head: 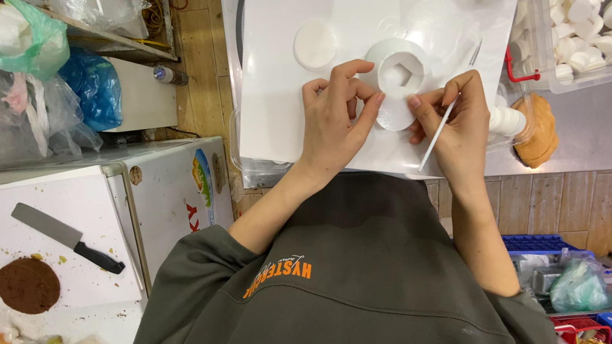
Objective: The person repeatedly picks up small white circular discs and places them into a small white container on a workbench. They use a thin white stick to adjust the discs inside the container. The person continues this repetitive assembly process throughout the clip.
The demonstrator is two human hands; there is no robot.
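Nearest the camera, the person's olive sweatshirt [335, 291] fills the lower middle, both forearms reaching away onto a white board [290, 97] that lies on the tabletop [608, 130]. The left hand [334, 119] has its grip pinched on the left edge of a white round disc [397, 112], thumb and fingers curled against it. The right hand [457, 116] grasps a thin white stick [436, 138] like a pen, its fingertips touching the disc's right edge. Just beyond the disc sits a white ring with a hexagonal hole [396, 69], and farther left a second flat white round [314, 44]. At far right, a clear tub [595, 8] holds many small white rounds. Well to the left, a cleaver [64, 236] and a dark brown round [27, 285] lie on a white chest lid [61, 246].
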